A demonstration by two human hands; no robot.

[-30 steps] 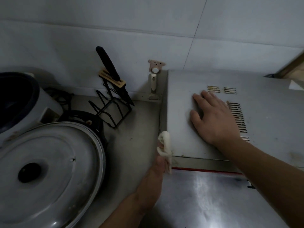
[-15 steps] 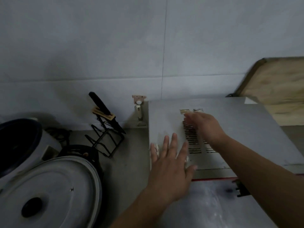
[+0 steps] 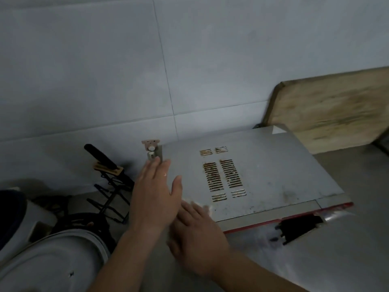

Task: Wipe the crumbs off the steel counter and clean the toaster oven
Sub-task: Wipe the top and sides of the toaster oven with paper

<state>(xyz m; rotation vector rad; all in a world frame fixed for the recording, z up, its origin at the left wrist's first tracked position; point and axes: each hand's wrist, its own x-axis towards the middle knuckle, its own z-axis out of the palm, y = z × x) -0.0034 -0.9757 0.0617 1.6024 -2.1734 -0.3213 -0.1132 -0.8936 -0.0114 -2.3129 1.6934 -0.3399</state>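
Note:
The grey toaster oven [image 3: 273, 165] stands on the steel counter [image 3: 347, 260], its top dotted with grime and rusty vent slots [image 3: 223, 178]. My left hand [image 3: 155, 192] hovers flat over the oven's left edge, fingers stretched out, holding nothing. My right hand [image 3: 195, 234], blurred, lies at the oven's front left corner. It presses on a white cloth [image 3: 203, 205], and only a bit of cloth shows past the fingertips. Below the red front strip is the oven's black handle [image 3: 299, 226].
A wooden cutting board [image 3: 336, 110] leans on the tiled wall behind the oven. To the left are a black rack [image 3: 109, 194] holding a knife [image 3: 101, 157], a steel pot lid [image 3: 52, 266] and a cooker [image 3: 12, 218]. A small hook [image 3: 151, 148] stands by the oven's back left corner.
My left hand lifted off the cloth and reached toward the oven's back left edge. My right hand pulled back from the vents onto the cloth at the front left corner.

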